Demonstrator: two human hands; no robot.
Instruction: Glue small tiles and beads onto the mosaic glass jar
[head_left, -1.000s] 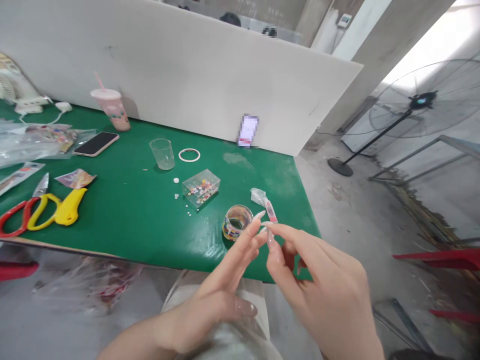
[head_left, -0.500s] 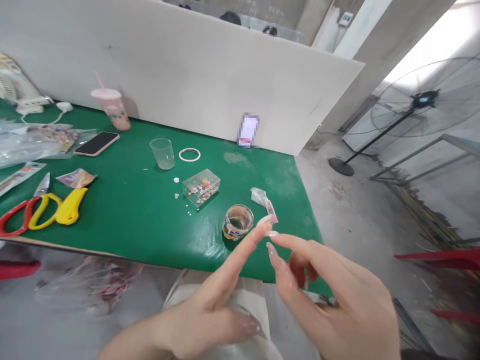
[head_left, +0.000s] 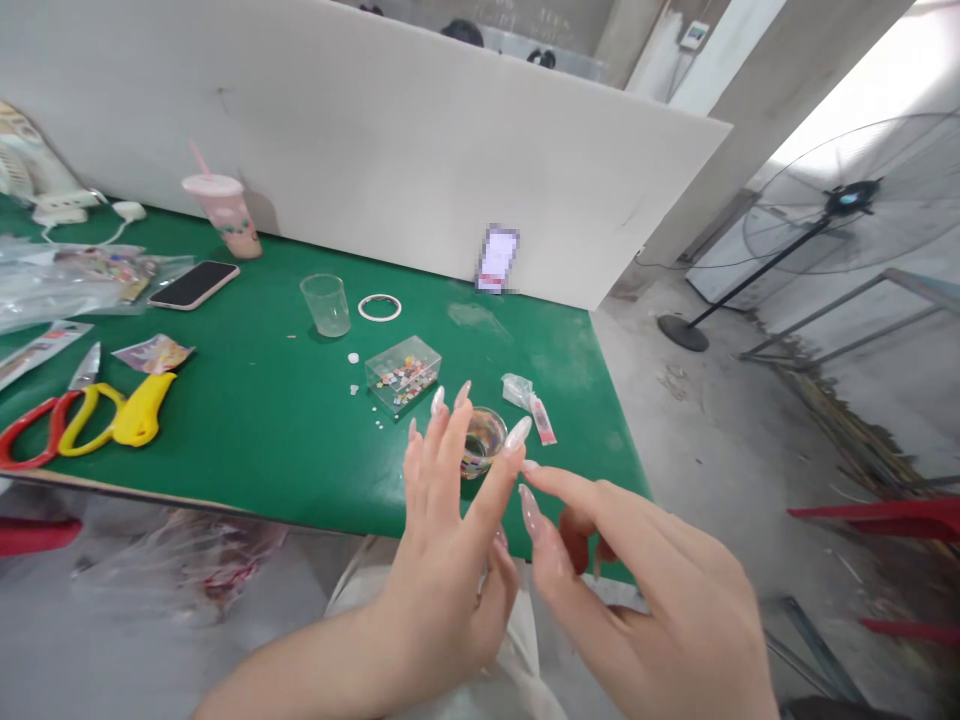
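My left hand (head_left: 450, 520) is raised with its fingers stretched out and spread, back toward me, in front of a bead-covered glass jar (head_left: 484, 437) on the green table (head_left: 262, 430). It holds nothing. My right hand (head_left: 637, 590) hovers beside it, index finger and thumb extended toward the left fingertips, empty as far as I can see. Both hands have long pale nails. A small red-and-white tube (head_left: 541, 419) lies on the table just past the fingertips, next to a crumpled clear wrapper (head_left: 516, 388).
A clear box of coloured beads (head_left: 403, 373), a plastic cup (head_left: 325, 305), a white ring (head_left: 379, 307), a phone (head_left: 193, 285), a pink drink cup (head_left: 223, 215), yellow and red scissors (head_left: 90, 425) and plastic bags lie on the table. A white partition (head_left: 375, 150) backs it. A floor fan (head_left: 840, 200) stands right.
The left hand has opened and spread its fingers, rising in front of the jar. The pinch between the two hands has come apart, and the small tube now lies on the table.
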